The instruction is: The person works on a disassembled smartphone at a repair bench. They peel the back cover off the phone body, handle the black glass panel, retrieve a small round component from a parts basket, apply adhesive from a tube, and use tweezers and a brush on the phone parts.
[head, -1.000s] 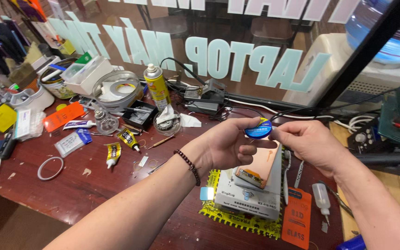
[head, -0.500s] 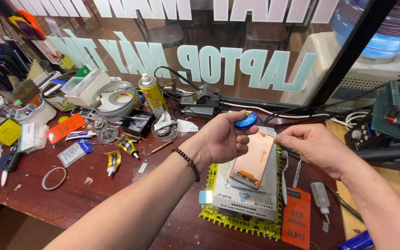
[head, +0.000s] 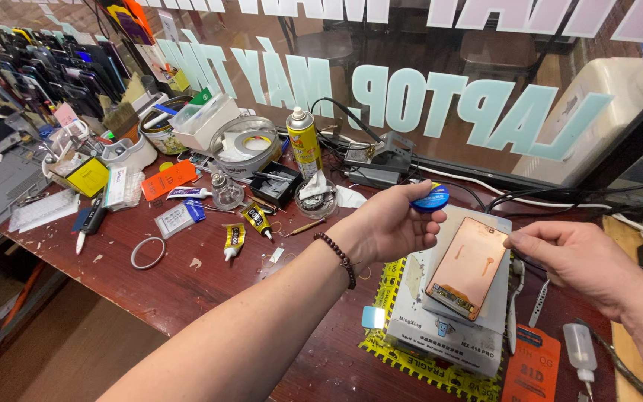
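Two hands above my copper-backed phone [head: 469, 266], left hand [head: 388, 227] gripping blue spool [head: 431, 198], right hand [head: 578, 260] pinched shut, holding nothing I can see.

Bare forearms, dark beaded bracelet [head: 338, 258] on left wrist

Even, fairly bright indoor light; sharp at centre, stretched at the edges.

Soft light from above leaves only faint shadows on the red-brown bench [head: 187, 290]. The glass pane [head: 440, 82] behind mirrors dim shapes, with mild glare. The forearm at the lower edge looks stretched and slightly soft; the far left clutter bends with wide-lens distortion.
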`<state>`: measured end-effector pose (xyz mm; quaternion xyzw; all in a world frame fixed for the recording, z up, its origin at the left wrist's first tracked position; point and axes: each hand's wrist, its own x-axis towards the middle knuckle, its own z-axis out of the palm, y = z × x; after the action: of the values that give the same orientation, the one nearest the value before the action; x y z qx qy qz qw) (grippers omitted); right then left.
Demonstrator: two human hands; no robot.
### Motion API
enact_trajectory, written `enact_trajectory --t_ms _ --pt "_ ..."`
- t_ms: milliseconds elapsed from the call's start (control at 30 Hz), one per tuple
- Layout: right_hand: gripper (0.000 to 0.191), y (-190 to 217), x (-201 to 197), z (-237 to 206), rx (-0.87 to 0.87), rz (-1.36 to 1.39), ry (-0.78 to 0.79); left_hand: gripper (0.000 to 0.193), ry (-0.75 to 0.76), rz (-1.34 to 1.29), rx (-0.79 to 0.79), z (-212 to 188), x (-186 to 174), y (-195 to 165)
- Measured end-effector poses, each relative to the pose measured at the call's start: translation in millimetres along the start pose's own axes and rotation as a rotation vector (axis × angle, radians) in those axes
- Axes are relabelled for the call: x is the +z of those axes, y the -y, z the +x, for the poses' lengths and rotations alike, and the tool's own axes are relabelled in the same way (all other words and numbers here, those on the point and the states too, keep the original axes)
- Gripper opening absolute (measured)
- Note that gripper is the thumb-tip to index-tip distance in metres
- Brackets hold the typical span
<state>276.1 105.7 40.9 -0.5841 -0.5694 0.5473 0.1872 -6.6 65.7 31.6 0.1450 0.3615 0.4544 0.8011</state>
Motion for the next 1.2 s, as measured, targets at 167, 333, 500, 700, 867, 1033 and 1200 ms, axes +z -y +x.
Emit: enact_trajectory --t_ms 167,333,500,700,867,1033,1200 --pt "0.024 -8.4 4.5 4.2 -0.073 -0.227 -0.024 0.037 -0.007 -0.001 0.038 3.8 -5.5 -3.6" --pt "0.025 -7.6 2.0 4.8 -0.041 -0.231 -0.039 0.038 -0.059 -0.008 0.051 5.3 -9.4 -6.0" --pt "0.024 -4.0 -0.2 2.0 0.026 -0.203 -0.114 0.037 -0.071 -0.012 0.041 6.0 -10.2 -7.1" --pt "0.025 -3.7 2.7 -0.2 -0.001 -0.034 -0.107 0.036 -0.065 -0.011 0.063 1.0 -11.0 -9.8" --pt "0.024 -0.7 10.8 -1.1 -0.011 0.029 -0.115 0.034 -0.099 -0.014 0.107 -7.3 -19.5 -16.1" --pt "0.019 4.1 13.9 -2.6 -0.136 0.160 -0.225 0.031 -0.250 -0.011 0.155 -31.7 -56.5 -30.3" --pt "0.016 8.1 11.9 -13.0 -0.192 0.323 -0.274 0.026 -0.333 -0.057 0.127 -70.1 -118.8 -47.7"
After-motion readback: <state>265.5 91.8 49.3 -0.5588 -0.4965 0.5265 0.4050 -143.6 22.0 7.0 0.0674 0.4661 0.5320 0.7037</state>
